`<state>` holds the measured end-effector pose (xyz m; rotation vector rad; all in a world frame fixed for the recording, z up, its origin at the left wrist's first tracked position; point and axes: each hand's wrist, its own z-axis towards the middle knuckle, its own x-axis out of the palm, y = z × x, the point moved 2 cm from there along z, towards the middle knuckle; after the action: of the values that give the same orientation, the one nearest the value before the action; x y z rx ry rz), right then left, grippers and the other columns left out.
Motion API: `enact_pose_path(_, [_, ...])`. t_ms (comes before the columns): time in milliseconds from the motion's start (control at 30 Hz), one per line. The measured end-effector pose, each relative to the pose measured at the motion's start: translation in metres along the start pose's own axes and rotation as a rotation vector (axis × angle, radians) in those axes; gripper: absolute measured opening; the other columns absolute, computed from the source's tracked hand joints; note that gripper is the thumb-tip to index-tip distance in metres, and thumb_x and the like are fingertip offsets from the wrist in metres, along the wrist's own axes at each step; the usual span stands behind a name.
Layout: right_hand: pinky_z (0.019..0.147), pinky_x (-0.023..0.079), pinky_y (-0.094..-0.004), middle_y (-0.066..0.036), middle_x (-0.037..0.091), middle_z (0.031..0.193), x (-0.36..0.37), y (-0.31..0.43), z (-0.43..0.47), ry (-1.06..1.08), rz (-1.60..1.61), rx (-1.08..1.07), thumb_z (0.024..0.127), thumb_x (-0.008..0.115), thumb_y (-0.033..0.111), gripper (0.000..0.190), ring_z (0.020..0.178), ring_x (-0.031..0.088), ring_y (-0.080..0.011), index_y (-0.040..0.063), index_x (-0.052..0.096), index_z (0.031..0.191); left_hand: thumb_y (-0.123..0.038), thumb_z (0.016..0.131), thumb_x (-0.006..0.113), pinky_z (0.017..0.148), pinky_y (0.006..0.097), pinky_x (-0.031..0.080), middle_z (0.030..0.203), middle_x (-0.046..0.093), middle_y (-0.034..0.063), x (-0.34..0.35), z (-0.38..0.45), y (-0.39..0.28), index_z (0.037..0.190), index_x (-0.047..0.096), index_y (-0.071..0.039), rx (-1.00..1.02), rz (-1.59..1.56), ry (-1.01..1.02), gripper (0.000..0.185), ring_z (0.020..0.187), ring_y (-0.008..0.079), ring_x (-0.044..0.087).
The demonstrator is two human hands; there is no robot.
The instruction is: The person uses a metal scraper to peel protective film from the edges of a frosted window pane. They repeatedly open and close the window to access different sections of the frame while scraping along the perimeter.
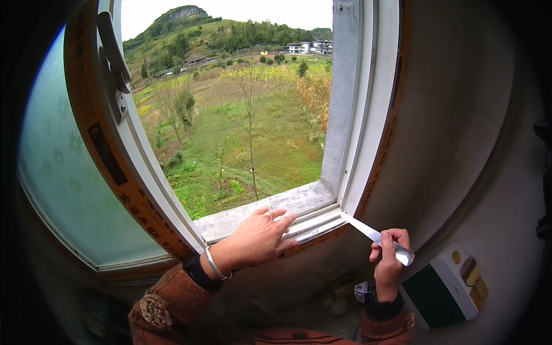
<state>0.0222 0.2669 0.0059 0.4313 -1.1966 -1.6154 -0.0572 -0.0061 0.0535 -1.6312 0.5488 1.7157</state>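
My right hand (389, 263) grips a shiny, tapered metal tool (366, 230) near its wide end. The tool's narrow tip touches the bottom right corner of the white window frame (371, 108), at the end of the sliding track (317, 222). Across the lower frame, my left hand (263, 235) lies palm down with its fingers apart and nothing held. A ring and a silver bangle are on that hand and wrist. Its fingertips are over the track, next to the grey outer sill (276, 202).
To the left is a frosted glass sash (82, 172) edged with printed orange tape, its handle (114, 51) standing out. A white device with a dark green panel (435, 297) is at lower right, near a small printed box (363, 292). Fields and a hill lie outside.
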Motion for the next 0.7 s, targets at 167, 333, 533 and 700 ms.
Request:
enact_pose_path(167, [0.050,0.044,-0.0226,-0.006,0.059,0.075,-0.007,-0.014,-0.013,0.057,0.137,0.056,0.102,0.061,0.021,0.020,0.054,0.051,-0.0070,0.001,0.059,0.102,-0.018,0.091,0.055,0.113,0.0476,0.035,0.123,0.066,0.0248,0.017,0.064,-0.019,0.144,0.045,0.001,0.188,0.128,-0.039,0.058,0.133,0.0365,0.051])
enact_pose_path(333, [0.049,0.045,-0.0235,-0.007,0.061,0.076,-0.011,-0.017,-0.011,0.150,0.234,0.141,0.100,0.064,0.030,0.030,0.056,0.054,-0.0091,0.000,0.060,0.103,-0.011,0.088,0.052,0.118,0.0517,0.028,0.123,0.066,0.0215,0.021,0.051,-0.022,0.146,0.041,0.003,0.111,0.210,0.032,0.061,0.141,0.0332,0.043])
enact_pose_path(533, [0.050,0.046,-0.0234,-0.007,0.063,0.075,0.003,-0.010,0.012,0.373,0.231,0.175,0.103,0.060,0.031,0.032,0.057,0.059,-0.0106,0.000,0.060,0.098,0.000,0.084,0.054,0.122,0.0524,0.019,0.139,0.060,0.0159,0.004,-0.010,-0.009,0.150,0.036,0.000,-0.002,0.174,0.097,0.068,0.148,0.0304,0.035])
enact_pose_path(700, [0.046,0.044,-0.0223,-0.003,0.063,0.070,0.049,-0.005,0.041,0.599,0.097,0.349,0.100,0.061,0.022,0.021,0.052,0.057,-0.0068,0.003,0.064,0.092,0.008,0.076,0.059,0.120,0.0517,0.026,0.134,0.065,0.0086,0.004,-0.039,-0.001,0.148,0.038,-0.001,-0.060,0.141,-0.098,0.076,0.144,0.0293,0.040])
